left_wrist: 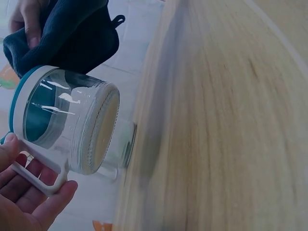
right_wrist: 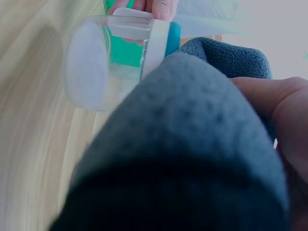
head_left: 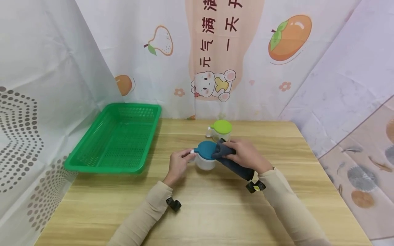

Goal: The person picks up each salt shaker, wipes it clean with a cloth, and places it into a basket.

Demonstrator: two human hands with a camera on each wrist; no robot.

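Note:
A clear jar [left_wrist: 72, 110] with a blue lid [head_left: 207, 149] and a white side handle [left_wrist: 48, 173] is held just above the table. My left hand [head_left: 179, 164] grips that handle, fingers curled round it in the left wrist view. In my right hand [head_left: 246, 155] is a dark grey-blue cloth [head_left: 231, 164], bunched against the lid's right side. The cloth hangs down toward the wrist and fills much of the right wrist view, hiding part of the lid. Just behind stands a second jar with a lime-green lid [head_left: 222, 126] and a pale handle [head_left: 209, 132].
A green plastic basket [head_left: 147, 136] sits at the table's left side, with perforated walls. The wooden table [head_left: 209, 212] meets a printed curtain [head_left: 172, 85] at its back edge. More patterned sheets hang on the left and right.

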